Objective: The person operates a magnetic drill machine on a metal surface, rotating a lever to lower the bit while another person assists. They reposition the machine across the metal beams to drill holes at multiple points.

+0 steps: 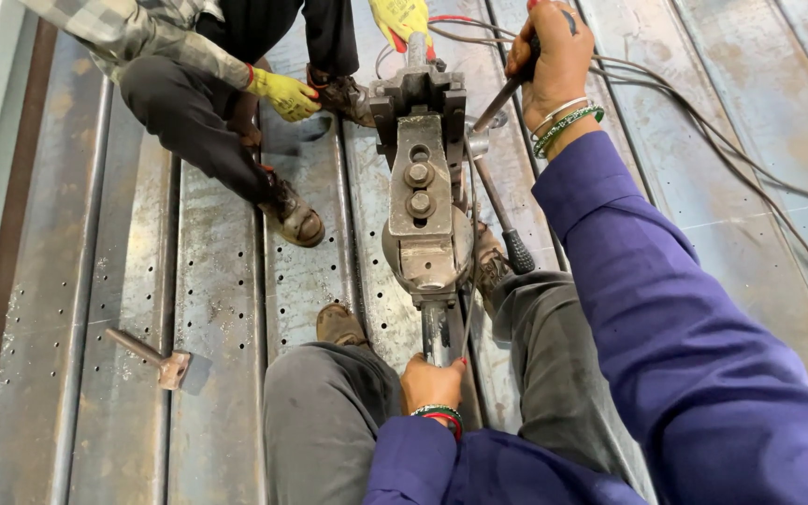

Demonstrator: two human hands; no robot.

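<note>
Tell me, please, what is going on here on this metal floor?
A person seated on the ribbed metal floor grips the lower handle of a heavy grey metal tool with the left hand, while the right hand holds its long lever. Opposite, a co-worker's yellow-gloved hand steadies the tool's far end. A hammer lies aside, untouched.

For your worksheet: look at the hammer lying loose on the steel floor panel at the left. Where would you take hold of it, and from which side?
Grip the hammer by its handle, near the free end at the upper left, coming from above. The handle lies flat on the metal floor, slim and unobstructed, while the blocky head sits at the lower right, so the fingers can wrap around it.
</note>
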